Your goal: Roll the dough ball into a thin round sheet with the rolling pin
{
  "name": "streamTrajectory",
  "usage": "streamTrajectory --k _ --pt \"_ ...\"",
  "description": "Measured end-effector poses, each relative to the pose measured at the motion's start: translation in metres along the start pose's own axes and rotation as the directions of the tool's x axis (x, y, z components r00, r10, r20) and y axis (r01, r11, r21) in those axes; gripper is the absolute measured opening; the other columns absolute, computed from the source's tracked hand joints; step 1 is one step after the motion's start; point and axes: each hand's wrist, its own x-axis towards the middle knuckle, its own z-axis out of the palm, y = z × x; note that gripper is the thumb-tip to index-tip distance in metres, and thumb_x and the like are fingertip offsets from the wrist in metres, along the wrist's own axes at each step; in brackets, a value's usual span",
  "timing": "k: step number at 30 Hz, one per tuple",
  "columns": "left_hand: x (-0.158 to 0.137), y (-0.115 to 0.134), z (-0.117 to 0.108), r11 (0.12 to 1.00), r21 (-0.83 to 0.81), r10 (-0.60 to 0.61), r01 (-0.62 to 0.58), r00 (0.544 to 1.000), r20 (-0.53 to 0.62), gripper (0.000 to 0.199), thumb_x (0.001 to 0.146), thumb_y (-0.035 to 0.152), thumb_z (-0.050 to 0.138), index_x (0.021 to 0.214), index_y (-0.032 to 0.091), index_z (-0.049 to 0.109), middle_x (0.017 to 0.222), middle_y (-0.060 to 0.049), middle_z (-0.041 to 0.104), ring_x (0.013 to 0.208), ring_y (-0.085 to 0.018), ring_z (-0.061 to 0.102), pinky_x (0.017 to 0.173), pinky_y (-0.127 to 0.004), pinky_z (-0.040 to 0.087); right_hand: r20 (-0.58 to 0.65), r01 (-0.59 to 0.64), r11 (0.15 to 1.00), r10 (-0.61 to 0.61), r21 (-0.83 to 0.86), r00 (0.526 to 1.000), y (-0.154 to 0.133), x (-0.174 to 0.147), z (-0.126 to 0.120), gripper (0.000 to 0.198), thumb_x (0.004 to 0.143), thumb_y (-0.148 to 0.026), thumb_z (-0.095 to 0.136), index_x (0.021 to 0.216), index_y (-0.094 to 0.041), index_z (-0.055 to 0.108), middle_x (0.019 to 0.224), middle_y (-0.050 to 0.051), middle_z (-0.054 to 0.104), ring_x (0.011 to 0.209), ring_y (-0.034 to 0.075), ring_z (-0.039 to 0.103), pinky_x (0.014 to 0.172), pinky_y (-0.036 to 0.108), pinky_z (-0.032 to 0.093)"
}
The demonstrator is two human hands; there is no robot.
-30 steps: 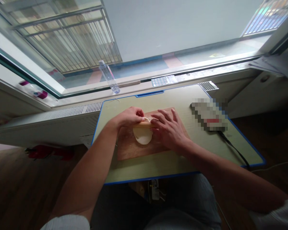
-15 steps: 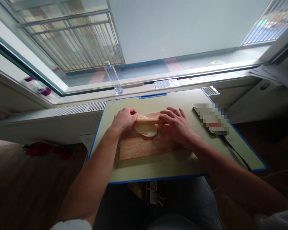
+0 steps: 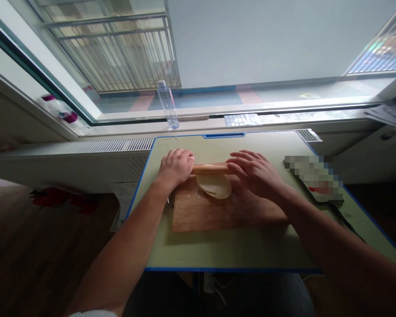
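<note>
A wooden rolling pin (image 3: 211, 169) lies crosswise over the far edge of a flat, round piece of dough (image 3: 216, 186). My left hand (image 3: 178, 165) is closed around the pin's left end. At the other end, my right hand (image 3: 252, 169) rests with its fingers bent over the pin, palm low toward the board. Beneath them is a wooden cutting board (image 3: 198, 218) with traces of flour on it. Most of the dough shows on the near side of the pin, with a small crease by its lower edge.
The board lies on a pale green table (image 3: 224, 255) with a blue rim. A blurred-out flat object (image 3: 313, 180) with a dark strap lies to the right. On the windowsill stand a clear bottle (image 3: 168, 105) and a purple-capped bottle (image 3: 61, 109); a radiator grille (image 3: 119, 145) runs below.
The rolling pin has moved to the dough's far edge, both hands with it, exposing more dough on the near side. The whole view has shifted slightly.
</note>
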Motion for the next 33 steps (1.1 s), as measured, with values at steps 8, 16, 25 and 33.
streamTrajectory --k 8,16,25,33 --pt "-0.004 -0.006 0.007 0.997 0.041 0.060 -0.060 0.998 0.006 0.042 0.111 0.036 0.044 0.134 0.028 0.078 0.147 -0.007 0.075 0.136 -0.031 0.063 0.122 -0.047 0.047 0.060 -0.112 0.988 0.118 -0.106 0.991 0.007 -0.005 0.010 0.057 0.118 -0.048 0.031 0.151 -0.025 0.072 0.163 0.008 0.065 0.159 0.039 0.048 0.125 0.065 0.041" --pt "-0.014 -0.006 0.010 0.997 0.032 0.071 -0.071 0.997 -0.004 0.047 0.112 0.035 0.041 0.142 0.025 0.076 0.152 -0.010 0.072 0.141 -0.033 0.061 0.127 -0.050 0.043 0.059 -0.098 0.989 0.105 -0.114 0.993 0.003 -0.009 0.009 0.060 0.117 -0.052 0.031 0.153 -0.024 0.070 0.162 0.010 0.066 0.157 0.039 0.050 0.124 0.065 0.042" --pt "-0.023 -0.003 0.012 0.995 0.076 0.073 -0.071 0.997 -0.030 0.050 0.114 0.037 0.037 0.133 0.024 0.081 0.149 -0.013 0.073 0.137 -0.032 0.063 0.124 -0.050 0.044 0.082 -0.145 0.980 0.157 -0.134 0.984 -0.003 -0.005 0.008 0.059 0.118 -0.051 0.032 0.150 -0.019 0.069 0.161 0.014 0.066 0.155 0.039 0.052 0.124 0.065 0.041" --pt "-0.028 0.003 0.011 0.993 0.105 0.071 -0.061 0.992 -0.100 0.047 0.114 0.036 0.040 0.132 0.025 0.082 0.148 -0.008 0.075 0.135 -0.031 0.064 0.120 -0.047 0.047 0.117 -0.120 0.987 0.132 -0.105 0.984 -0.004 -0.002 -0.001 0.051 0.118 -0.050 0.036 0.132 -0.025 0.077 0.149 0.012 0.075 0.144 0.034 0.059 0.122 0.061 0.040"
